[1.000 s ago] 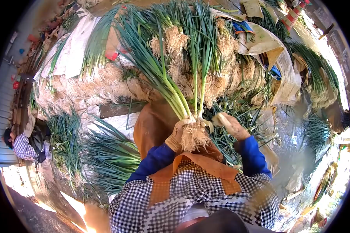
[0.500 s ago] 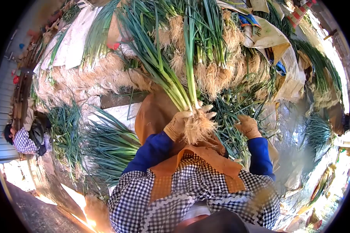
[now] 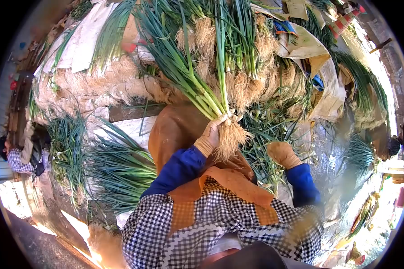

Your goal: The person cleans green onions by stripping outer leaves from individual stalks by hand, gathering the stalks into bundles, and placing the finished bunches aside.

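Observation:
My left hand [image 3: 210, 136], in a tan glove, is closed around the lower stems of a bunch of green onions [image 3: 205, 95]. Their pale, shaggy roots hang below the grip in front of my apron, and the long green leaves reach up and away to the left. To the right, apart from the bunch, my gloved right hand [image 3: 283, 154] is curled with its back towards me. Its fingers are turned under, so anything inside them is hidden. Beneath and beside it lie loose green leaves [image 3: 265, 134].
Ahead is a long row of stacked green onions [image 3: 244, 89], roots facing me. A pile of green onions [image 3: 119, 168] lies on my left. Wrinkled sheeting [image 3: 330, 78] covers part of the stack at right. Another person [image 3: 24, 157] is at the far left.
My left hand still grips the bunch and has moved slightly, its fingers less spread. The right hand has turned so its back shows more. The whole view has shifted a little.

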`<state>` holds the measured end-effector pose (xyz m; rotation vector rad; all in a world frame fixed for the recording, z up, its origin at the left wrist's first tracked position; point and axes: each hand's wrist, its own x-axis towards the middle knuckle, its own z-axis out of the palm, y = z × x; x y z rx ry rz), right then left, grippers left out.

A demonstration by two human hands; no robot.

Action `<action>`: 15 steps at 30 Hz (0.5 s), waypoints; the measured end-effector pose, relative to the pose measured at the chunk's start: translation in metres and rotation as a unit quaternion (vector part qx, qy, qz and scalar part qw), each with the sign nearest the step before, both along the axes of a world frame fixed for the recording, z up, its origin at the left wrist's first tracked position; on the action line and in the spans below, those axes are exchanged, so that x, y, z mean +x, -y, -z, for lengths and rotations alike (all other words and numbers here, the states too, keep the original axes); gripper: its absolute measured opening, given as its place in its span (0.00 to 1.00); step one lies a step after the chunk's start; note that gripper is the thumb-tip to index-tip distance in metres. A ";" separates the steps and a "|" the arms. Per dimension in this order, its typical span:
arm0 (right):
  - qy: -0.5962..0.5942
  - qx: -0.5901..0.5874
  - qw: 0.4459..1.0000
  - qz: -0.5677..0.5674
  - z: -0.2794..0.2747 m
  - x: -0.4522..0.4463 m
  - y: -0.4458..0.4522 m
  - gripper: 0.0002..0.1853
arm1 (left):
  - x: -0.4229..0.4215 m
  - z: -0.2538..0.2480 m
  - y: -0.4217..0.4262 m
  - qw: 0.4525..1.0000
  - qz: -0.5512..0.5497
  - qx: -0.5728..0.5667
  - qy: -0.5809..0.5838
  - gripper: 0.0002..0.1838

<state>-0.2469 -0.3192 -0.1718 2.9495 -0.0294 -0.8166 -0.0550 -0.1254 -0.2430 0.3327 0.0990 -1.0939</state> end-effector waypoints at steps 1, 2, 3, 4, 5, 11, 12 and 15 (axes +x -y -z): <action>0.159 0.144 0.977 -0.020 -0.016 0.010 -0.009 0.09 | -0.001 0.011 0.003 1.000 0.002 0.010 0.016 0.22; 0.276 0.242 0.930 0.000 -0.022 0.026 -0.025 0.13 | -0.007 0.011 0.008 0.995 -0.043 0.001 0.088 0.22; 0.315 0.220 0.921 0.067 -0.036 0.042 -0.049 0.15 | -0.009 -0.026 0.007 0.995 -0.030 0.024 0.088 0.21; 0.374 0.221 0.901 -0.018 -0.038 0.055 -0.064 0.15 | -0.006 -0.005 0.012 0.992 -0.033 0.018 0.117 0.20; 0.427 0.221 0.870 -0.106 -0.039 0.064 -0.072 0.14 | -0.003 0.018 0.015 0.988 -0.039 0.014 0.147 0.20; 0.077 0.095 0.987 -0.108 -0.020 0.036 -0.031 0.10 | 0.004 -0.010 0.027 0.984 -0.031 0.072 0.161 0.16; 0.273 0.155 0.946 -0.084 -0.035 0.046 -0.034 0.10 | -0.005 -0.008 0.028 0.983 -0.058 0.045 0.169 0.15; 0.376 0.190 0.901 -0.103 -0.079 0.105 -0.071 0.19 | -0.016 0.045 0.049 0.986 -0.089 -0.042 0.134 0.18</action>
